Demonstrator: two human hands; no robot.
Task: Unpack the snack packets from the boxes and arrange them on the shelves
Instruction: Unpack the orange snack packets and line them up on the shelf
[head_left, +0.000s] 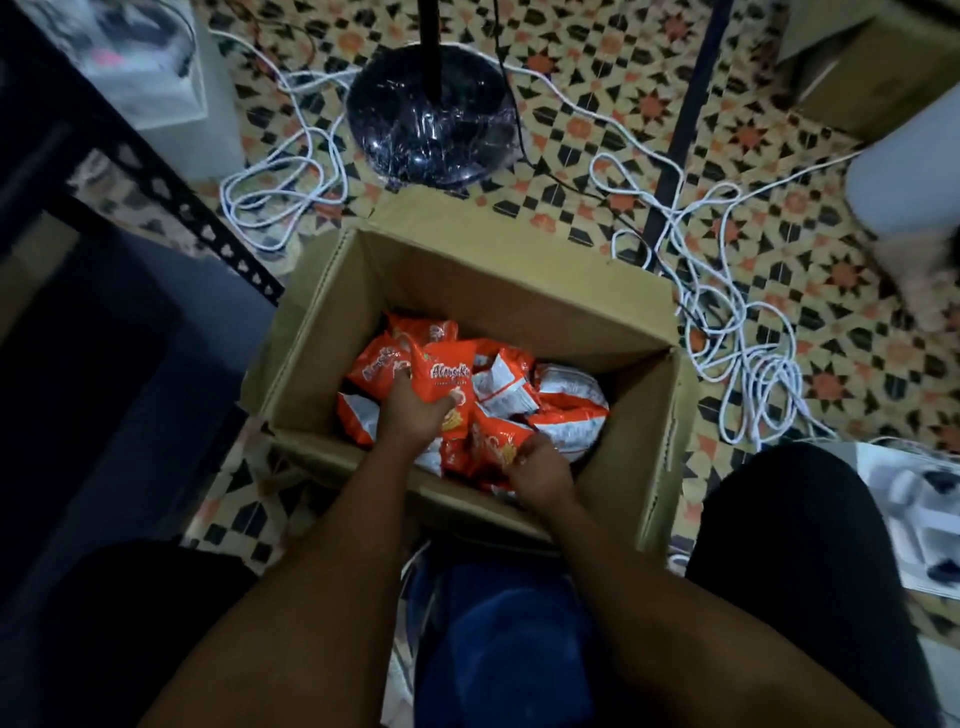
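Both forearms reach forward from the bottom edge, over dark-clad knees and a blue cloth (498, 639) that is too dim to identify. Down in an open cardboard box (644, 426), the left hand (410, 415) curls its fingers and thumb round the lower end of an upright orange packet (441, 376), glossy and crinkled, with white lettering that is partly readable. Beside it, the right hand (540, 475) pinches another orange packet (493, 447) at the near wall; how far its fingers wrap cannot be told, since they are turned away. More packets (566, 400) lie jumbled in the box bottom, some showing white printed backs. Flaps of the box stand open on a patterned tile floor (831, 332) of stars and black diamonds. White cable (748, 374) loops in tangles on the right and beyond, around a round black fan base (431, 124) wrapped in shiny film, whose pole is cut off at the top. At left, a dark perforated metal shelf rail (208, 228) runs diagonally, blurred.
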